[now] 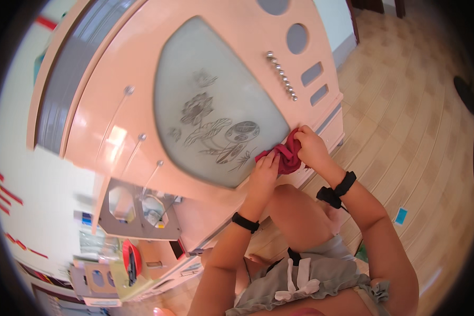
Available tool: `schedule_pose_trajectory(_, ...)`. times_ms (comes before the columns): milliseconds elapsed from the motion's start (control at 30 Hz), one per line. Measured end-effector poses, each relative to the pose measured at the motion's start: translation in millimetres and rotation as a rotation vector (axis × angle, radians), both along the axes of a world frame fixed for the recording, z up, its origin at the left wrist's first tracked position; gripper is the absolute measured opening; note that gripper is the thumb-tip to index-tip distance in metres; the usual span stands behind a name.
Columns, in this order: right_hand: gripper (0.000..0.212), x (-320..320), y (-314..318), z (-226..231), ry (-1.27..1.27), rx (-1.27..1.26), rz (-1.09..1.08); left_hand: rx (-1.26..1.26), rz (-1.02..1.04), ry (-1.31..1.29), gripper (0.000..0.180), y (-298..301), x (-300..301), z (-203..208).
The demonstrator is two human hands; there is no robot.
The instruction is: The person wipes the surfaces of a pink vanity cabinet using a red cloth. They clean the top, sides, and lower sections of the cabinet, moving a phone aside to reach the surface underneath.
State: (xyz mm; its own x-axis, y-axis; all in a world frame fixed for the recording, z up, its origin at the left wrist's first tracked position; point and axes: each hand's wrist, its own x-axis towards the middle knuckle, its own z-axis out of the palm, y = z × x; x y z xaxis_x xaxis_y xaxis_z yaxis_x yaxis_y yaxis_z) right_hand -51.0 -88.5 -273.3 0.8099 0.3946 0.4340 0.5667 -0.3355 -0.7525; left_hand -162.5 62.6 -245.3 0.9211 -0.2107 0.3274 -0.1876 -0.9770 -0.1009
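Observation:
A crumpled dark red cloth (288, 158) is bunched between my two hands, against the lower right corner of a frosted glass panel (195, 68) in a pink cabinet (126, 58). My right hand (312, 148) is closed on the cloth's right side, its fingers pinching the fabric. On the cloth's left side, my left hand (265, 176) grips the edge with bent fingers. Grey flowers and leaves decorate the glass. Black bands circle both wrists. Part of the cloth is hidden behind my fingers.
Right of the glass runs a row of silver beads (282, 76), beside round and oblong cut-outs. Silver-knobbed rods (142, 138) and a mirrored open shelf (139, 210) are to the left. A small blue card (401, 216) lies on the tiled floor (400, 121). My bent knee is below my hands.

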Motion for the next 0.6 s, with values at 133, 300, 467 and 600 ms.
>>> schedule_pose_trajectory(133,0.024,-27,30,40,-0.152,0.085,0.032,-0.133,0.077,-0.026,0.039,13,-27,1)
schedule_pose_trajectory(300,0.043,-22,29,88,-0.119,0.116,0.177,-0.339,0.171,0.212,0.039,43,-54,33)
schedule_pose_trajectory(467,0.047,7,37,193,-0.662,0.343,-0.154,-0.187,0.027,-0.64,0.039,17,-44,148)
schedule_pose_trajectory(600,0.042,18,47,229,-0.722,0.345,-0.152,-0.055,-0.072,-0.904,0.034,24,-36,204)
